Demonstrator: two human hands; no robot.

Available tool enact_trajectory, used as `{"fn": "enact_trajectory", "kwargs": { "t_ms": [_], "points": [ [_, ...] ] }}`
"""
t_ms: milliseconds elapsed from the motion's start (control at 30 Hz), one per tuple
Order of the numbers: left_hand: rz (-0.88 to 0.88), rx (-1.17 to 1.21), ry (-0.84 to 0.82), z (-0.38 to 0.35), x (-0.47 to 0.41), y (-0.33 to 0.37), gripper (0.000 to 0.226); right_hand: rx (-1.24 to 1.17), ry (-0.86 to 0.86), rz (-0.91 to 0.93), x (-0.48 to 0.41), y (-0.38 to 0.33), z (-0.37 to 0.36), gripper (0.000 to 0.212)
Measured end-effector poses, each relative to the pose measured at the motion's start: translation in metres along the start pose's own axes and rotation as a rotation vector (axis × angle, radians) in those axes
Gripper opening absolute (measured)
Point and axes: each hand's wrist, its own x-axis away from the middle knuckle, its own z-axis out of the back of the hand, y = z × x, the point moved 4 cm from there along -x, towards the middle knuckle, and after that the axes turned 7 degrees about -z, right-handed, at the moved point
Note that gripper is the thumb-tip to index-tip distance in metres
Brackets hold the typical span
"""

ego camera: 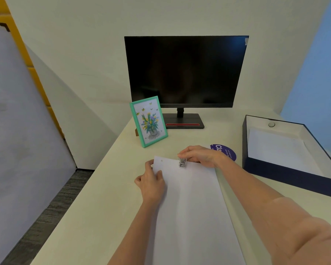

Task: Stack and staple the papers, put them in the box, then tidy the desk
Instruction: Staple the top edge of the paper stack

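At frame centre, the right hand (199, 155) curls its fingers (184, 153) round a stapler (182, 162) on the far edge of the papers (189, 207), whose long axis runs down-frame. The left hand (151, 183) seems to pinch their left edge. The box (287, 175) lies right, nearer the right hand.

One wide-angle camera riding on the person's head, looking forward and down across the desk (96, 197), sitting close over the left hand (151, 183) and right hand (199, 155), centring near the stapler (182, 162), facing the monitor (185, 71), papers (189, 207) running off the bottom edge.
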Motion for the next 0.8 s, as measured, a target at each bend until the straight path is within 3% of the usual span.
{"fn": "enact_trajectory", "kwargs": {
  "t_ms": [800],
  "points": [
    [0.018,0.035,-0.014,-0.008,-0.004,-0.011,0.035,0.008,-0.029,-0.051,0.004,-0.001,0.003,0.05]
  ]
}}
